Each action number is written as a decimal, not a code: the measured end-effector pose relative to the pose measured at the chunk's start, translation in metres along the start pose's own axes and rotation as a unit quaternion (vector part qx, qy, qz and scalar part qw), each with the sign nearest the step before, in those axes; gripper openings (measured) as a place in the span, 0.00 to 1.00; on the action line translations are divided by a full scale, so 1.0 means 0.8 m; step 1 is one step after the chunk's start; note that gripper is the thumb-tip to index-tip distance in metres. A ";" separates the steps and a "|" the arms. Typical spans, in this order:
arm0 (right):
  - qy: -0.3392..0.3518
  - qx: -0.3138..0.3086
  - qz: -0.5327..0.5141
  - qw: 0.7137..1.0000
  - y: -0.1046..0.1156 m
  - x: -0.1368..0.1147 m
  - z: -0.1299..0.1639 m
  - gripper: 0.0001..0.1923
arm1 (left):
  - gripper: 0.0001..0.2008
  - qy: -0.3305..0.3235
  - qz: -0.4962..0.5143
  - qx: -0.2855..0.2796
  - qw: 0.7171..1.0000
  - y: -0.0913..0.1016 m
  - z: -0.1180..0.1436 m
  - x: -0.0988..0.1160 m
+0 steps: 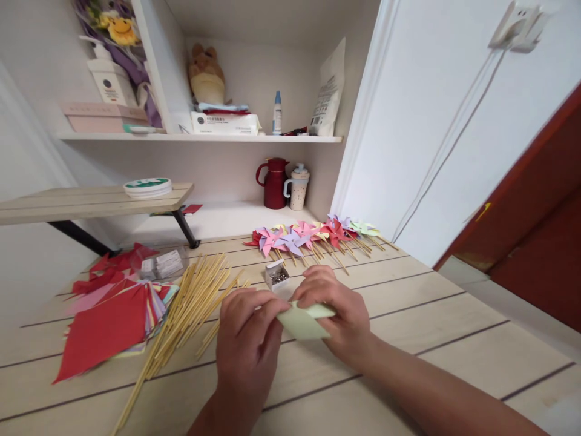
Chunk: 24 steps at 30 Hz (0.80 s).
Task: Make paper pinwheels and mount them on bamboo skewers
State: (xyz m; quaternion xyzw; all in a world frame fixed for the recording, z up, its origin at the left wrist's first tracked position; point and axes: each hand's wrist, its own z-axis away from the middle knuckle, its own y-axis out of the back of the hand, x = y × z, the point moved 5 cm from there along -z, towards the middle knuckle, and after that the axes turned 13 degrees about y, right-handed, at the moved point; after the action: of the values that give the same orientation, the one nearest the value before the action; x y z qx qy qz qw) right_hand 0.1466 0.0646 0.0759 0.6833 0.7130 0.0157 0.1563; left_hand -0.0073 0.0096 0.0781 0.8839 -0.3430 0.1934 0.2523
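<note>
Pale green paper (303, 323), curled and folded over, is held above the table between both hands. My left hand (249, 332) pinches its left end between thumb and fingers. On its right side, my right hand (339, 312) has its fingers wrapped round the sheet. Just beyond the hands stands a small open box (276, 275) of tiny metal pins. A spread of thin wooden sticks (186, 312) lies left of my left hand. Farther back, a row of finished paper pinwheels (308, 237) on sticks lies in pink, purple, red, yellow and green.
At the left lies a fanned stack of coloured paper squares (106, 321), red on top, near a clear bag with small white boxes (167, 264). A low wooden riser (91, 200) stands behind. A red jug (275, 184) and a cup (298, 189) stand under the shelf (209, 138).
</note>
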 end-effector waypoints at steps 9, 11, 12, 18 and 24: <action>-0.311 0.016 -0.126 0.942 -0.018 0.038 0.018 0.12 | 0.07 0.370 0.194 -0.108 0.902 -0.032 0.009 -0.065; -0.329 0.012 -0.146 0.933 -0.020 0.041 0.019 0.12 | 0.08 0.405 0.207 -0.118 0.883 -0.034 0.011 -0.068; -0.335 0.009 -0.155 0.929 -0.022 0.041 0.019 0.12 | 0.09 0.417 0.210 -0.119 0.876 -0.034 0.012 -0.068; -0.339 0.003 -0.177 0.924 -0.024 0.041 0.021 0.11 | 0.10 0.422 0.207 -0.089 0.878 -0.030 0.012 -0.066; -0.359 0.012 -0.171 0.918 -0.023 0.043 0.024 0.09 | 0.06 0.359 0.185 -0.081 0.911 -0.027 0.006 -0.061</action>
State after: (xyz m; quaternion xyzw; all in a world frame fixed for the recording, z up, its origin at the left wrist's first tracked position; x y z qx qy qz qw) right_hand 0.1326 0.0934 0.0462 0.5129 0.7151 -0.2657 0.3938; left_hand -0.0249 0.0456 0.0422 0.6521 -0.4007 0.5126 0.3891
